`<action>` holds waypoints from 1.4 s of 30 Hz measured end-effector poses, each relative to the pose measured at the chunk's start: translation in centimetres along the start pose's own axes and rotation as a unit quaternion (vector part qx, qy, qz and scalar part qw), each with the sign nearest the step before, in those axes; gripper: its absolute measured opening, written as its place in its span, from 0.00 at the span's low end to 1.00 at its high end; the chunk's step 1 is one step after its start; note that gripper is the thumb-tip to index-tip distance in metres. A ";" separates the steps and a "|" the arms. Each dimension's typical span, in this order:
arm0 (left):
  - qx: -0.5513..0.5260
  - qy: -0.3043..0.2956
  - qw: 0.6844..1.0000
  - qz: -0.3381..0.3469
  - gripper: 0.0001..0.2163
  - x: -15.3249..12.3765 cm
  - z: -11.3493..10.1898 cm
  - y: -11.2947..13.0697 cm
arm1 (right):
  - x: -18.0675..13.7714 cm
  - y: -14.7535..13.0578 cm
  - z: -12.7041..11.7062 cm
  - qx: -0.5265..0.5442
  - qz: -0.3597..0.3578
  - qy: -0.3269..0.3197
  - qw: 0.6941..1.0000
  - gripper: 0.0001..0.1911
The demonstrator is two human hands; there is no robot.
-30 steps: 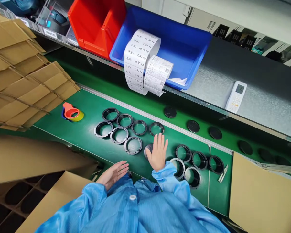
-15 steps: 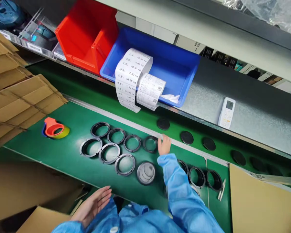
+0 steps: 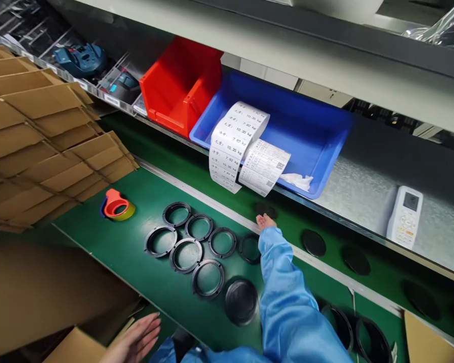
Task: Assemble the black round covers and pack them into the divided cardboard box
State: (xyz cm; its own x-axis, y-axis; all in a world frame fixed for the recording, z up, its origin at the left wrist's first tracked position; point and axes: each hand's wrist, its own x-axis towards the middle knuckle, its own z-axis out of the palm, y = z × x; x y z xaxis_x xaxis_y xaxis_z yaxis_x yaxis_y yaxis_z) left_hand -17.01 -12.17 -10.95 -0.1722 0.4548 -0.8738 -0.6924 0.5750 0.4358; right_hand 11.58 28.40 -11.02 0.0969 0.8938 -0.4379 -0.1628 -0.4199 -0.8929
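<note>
Your right hand [image 3: 265, 222] is stretched out to the far side of the bench [image 3: 136, 252], its sleeve covering most of it; the fingertips rest at the near edge of a black disc [image 3: 265, 208] lying on the darker green strip beyond the metal rail. Grip state: cannot tell whether the fingers are apart or closed on the disc, since only the back of the hand shows. Further black discs [image 3: 313, 242] sit along the same strip to the right, well apart from each other. Your left hand [image 3: 136, 343] hovers low at the near edge, fingers spread and holding nothing, just above a cardboard box [image 3: 71, 348]. On the green mat, between the two hands: a cluster of black rings [image 3: 185, 254], touching or just beside one another, and one dark round cap [image 3: 241, 301] near your right sleeve. More rings [image 3: 371, 343] lie at the near right. A roll of tape [image 3: 117, 206] with an orange dispenser sits left of the cluster. On the shelf behind: a red bin [image 3: 181, 85], a blue tray [image 3: 306, 126] with printed labels [image 3: 236, 143] hanging over its rim, a white remote [image 3: 404, 217] at right. Cardboard dividers [image 3: 41, 131] are stacked at far left.
</note>
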 end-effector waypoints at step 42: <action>-0.157 -0.255 0.951 0.074 0.28 -8.6 14.7 -4.1 | -31.7 8.4 -7.3 -0.365 -0.416 -0.298 0.778 0.31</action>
State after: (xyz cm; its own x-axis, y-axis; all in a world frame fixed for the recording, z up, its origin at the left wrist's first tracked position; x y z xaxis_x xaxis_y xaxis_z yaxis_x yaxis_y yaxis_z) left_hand -2.37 -8.46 -2.09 0.0229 0.8323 -0.5539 -0.8759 0.2838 0.3902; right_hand 14.33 -4.68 -5.42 -0.6369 0.7276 0.2549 0.3350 0.5590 -0.7585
